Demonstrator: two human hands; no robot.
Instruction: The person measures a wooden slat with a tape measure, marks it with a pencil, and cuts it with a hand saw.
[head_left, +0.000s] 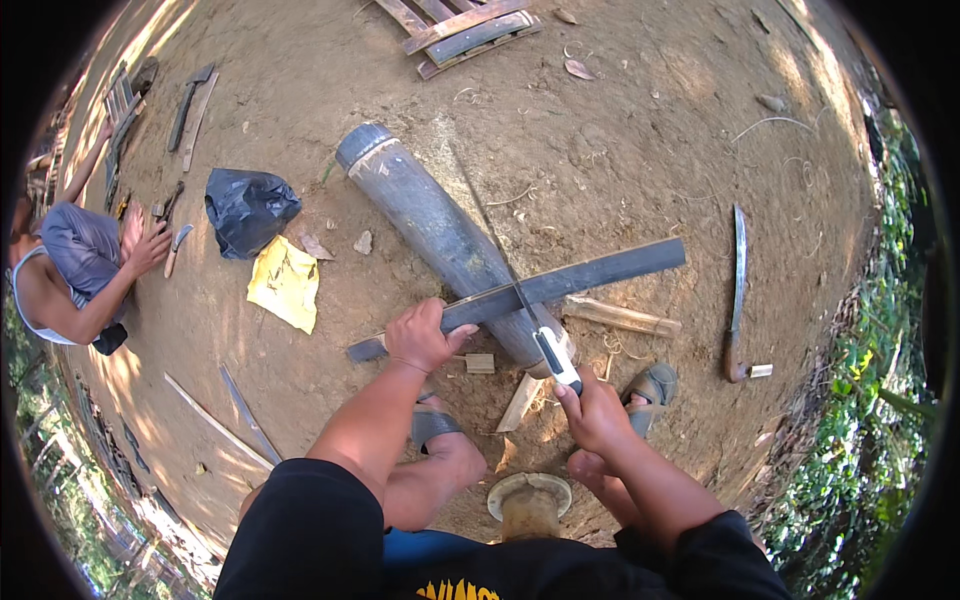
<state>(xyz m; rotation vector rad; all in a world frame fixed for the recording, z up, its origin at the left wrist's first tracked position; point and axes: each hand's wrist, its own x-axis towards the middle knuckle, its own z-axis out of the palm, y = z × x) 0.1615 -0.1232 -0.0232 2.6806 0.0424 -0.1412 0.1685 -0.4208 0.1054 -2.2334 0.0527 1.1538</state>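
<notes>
A long dark flat slat [590,272], looking like split bamboo, lies slantwise across a thick, dark round log [425,215] on the ground. My left hand [425,335] is closed on the slat left of the log, thumb along its near edge. In my right hand [600,415] is the white-and-black handle of a handsaw [555,358]. Its thin blade, seen nearly edge-on, crosses the slat over the log's near end. How deep the blade sits in the slat, I cannot tell. My sandalled feet stand either side of the log's near end.
Light split pieces [622,316] lie by the log. A long knife [738,290] is at right. To the left are a black plastic bag [248,212], yellow sheet [285,283], hatchet [188,105] and a seated person [80,260] beside a small curved knife [175,252]. Stacked slats [470,35] lie ahead.
</notes>
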